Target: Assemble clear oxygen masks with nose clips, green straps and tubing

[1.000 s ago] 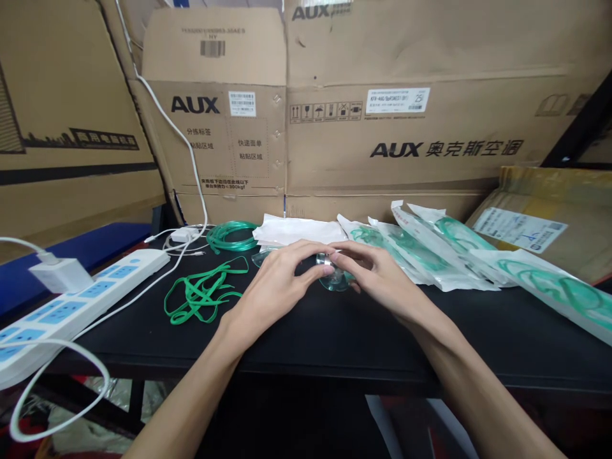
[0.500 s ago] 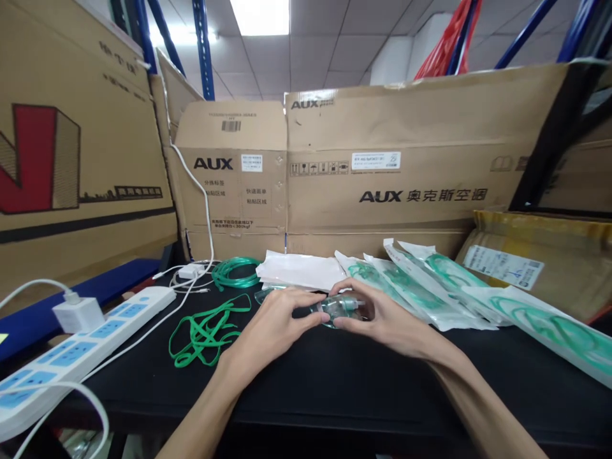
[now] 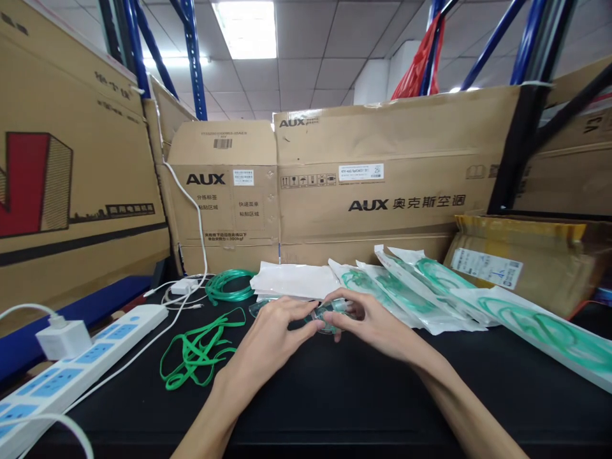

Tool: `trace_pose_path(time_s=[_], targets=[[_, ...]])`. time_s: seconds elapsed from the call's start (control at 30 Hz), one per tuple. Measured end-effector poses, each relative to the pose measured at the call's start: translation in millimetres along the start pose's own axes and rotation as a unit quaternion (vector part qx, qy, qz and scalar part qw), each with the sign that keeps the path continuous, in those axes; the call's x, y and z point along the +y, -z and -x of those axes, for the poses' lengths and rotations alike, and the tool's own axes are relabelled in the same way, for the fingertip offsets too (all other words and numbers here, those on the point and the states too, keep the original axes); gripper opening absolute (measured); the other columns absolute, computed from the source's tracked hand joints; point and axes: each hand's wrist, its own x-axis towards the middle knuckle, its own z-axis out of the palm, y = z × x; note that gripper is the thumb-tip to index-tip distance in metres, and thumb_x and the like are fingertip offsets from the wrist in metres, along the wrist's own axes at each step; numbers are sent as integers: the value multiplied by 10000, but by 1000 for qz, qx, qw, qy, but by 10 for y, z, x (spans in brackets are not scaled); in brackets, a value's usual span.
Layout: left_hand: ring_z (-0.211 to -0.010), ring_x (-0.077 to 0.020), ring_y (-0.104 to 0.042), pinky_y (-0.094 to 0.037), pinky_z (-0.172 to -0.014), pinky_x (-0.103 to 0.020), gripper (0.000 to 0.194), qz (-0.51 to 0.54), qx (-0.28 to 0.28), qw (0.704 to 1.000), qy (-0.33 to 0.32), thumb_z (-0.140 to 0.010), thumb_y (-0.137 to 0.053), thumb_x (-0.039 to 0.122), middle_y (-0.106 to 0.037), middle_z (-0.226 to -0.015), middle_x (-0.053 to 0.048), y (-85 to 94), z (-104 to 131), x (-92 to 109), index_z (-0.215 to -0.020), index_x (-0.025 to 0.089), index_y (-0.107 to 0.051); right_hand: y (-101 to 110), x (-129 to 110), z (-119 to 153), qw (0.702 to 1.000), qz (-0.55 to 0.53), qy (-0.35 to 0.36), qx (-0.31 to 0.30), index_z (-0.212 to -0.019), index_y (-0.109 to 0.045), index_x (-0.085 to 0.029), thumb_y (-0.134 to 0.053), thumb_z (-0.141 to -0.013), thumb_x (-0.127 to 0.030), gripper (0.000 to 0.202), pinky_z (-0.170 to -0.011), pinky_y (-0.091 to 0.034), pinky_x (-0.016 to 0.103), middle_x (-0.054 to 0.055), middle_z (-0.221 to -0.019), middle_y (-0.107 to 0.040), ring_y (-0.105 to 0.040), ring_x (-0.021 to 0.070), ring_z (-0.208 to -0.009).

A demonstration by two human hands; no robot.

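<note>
Between my hands, above the black table, is a clear, green-tinted plastic nebulizer cup point(image 3: 319, 313), partly covered by fingers. My left hand point(image 3: 282, 325) grips its left side between thumb and fingers. From the right, my right hand point(image 3: 368, 319) curls its fingers and thumb around the cup. Behind the left hand shows the edge of another clear greenish plastic piece point(image 3: 257, 307), mostly hidden. Left of the hands, a tangled flat green strap point(image 3: 196, 350) lies on the table, with a coil of green tubing point(image 3: 230, 285) behind it.
White paper packets point(image 3: 291, 280) lie at the back. Several clear packets with green tubing point(image 3: 396, 290) spread to the right, before a taped carton point(image 3: 526, 255). A white power strip point(image 3: 90, 357) with a plugged-in charger point(image 3: 64, 336) runs along the left. Cardboard panels point(image 3: 392, 146) stand behind.
The view has tilted up and turned slightly right. My right fingers have shifted around the nebulizer cup, its thumb now lying farther left. Both hands keep hold of it.
</note>
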Motion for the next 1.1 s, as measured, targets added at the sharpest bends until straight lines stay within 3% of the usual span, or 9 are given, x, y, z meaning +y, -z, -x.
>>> trace_pose_path(time_s=[0.23, 0.47, 0.67, 0.9, 1.1], targets=[[-1104, -231, -674, -497, -990, -353, 335, -31, -19, 999, 32, -948, -670, 408, -755, -1173, -26, -15, 9, -38, -1246, 266, -727, -20, -10, -3, 1000, 4, -12, -12, -1069, -626, -216, -659, -913, -478, 306, -700, -463, 311, -3, -680, -715, -688, 195, -692], [-1047, -212, -679, -490, -951, -333, 297, -25, -24, 999, 10, -957, -666, 378, -774, -1127, -9, 10, 7, 2, -1211, 247, -745, -52, 1, -27, 1000, 11, -23, 1, -930, -648, -190, -573, -944, -476, 296, -644, -485, 326, 33, -690, -725, -672, 186, -573], [-922, -205, -697, -499, -855, -320, 275, -11, -55, 998, 30, -971, -629, 422, -786, -1022, 10, 51, 11, 48, -1182, 307, -761, -19, -1, -13, 999, 46, 19, 1, -968, -682, -227, -692, -869, -439, 234, -697, -443, 305, 2, -848, -694, -596, 165, -706], [-1013, -197, -689, -472, -923, -289, 305, 11, -41, 998, 41, -926, -699, 373, -763, -1112, 21, 44, 7, 45, -1220, 295, -718, -58, 82, -15, 995, 94, 20, -12, -1032, -668, -232, -681, -881, -390, 219, -704, -431, 304, 0, -894, -662, -556, 163, -724], [-959, -153, -674, -449, -890, -263, 82, 24, -48, 998, 38, -956, -662, 319, -738, -1001, 68, 40, 5, 95, -1010, 283, -713, -97, 194, -26, 990, 119, 32, -72, -1017, -651, -238, -759, -796, -308, 256, -788, -468, 304, -1, -960, -701, -615, 192, -858]])
